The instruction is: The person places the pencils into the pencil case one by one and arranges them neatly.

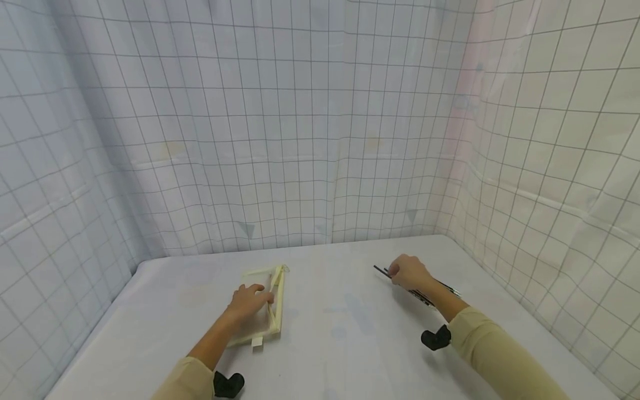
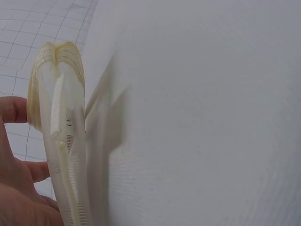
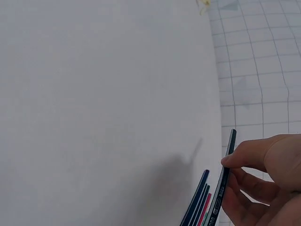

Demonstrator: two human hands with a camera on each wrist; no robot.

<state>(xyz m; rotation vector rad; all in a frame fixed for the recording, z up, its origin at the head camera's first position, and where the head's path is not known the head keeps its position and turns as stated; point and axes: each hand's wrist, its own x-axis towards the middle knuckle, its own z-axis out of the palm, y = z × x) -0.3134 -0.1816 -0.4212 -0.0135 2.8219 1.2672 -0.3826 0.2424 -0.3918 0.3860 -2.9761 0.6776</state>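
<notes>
A translucent mesh pouch [image 1: 278,311] with pale yellow edging lies on the left half of the table. My left hand [image 1: 249,303] holds it near its right-hand edge. In the left wrist view, the fingers [image 2: 16,110] sit against the yellow zipper band of the pouch [image 2: 55,59], and a white tag shows on its side. On the right, my right hand [image 1: 411,273] pinches a dark pencil [image 3: 225,176] between thumb and fingers, just over the table. Several more pencils [image 3: 194,200], mostly dark with one pink-red, lie close together beside it, partly hidden beneath the hand and wrist in the head view.
A white cloth covers the table [image 1: 330,355]. Grid-patterned white curtains [image 1: 310,122] hang behind it and along both sides. A black wrist-worn piece [image 1: 436,338] juts from each sleeve. A small white tab [image 1: 257,342] sticks out from the pouch's near edge.
</notes>
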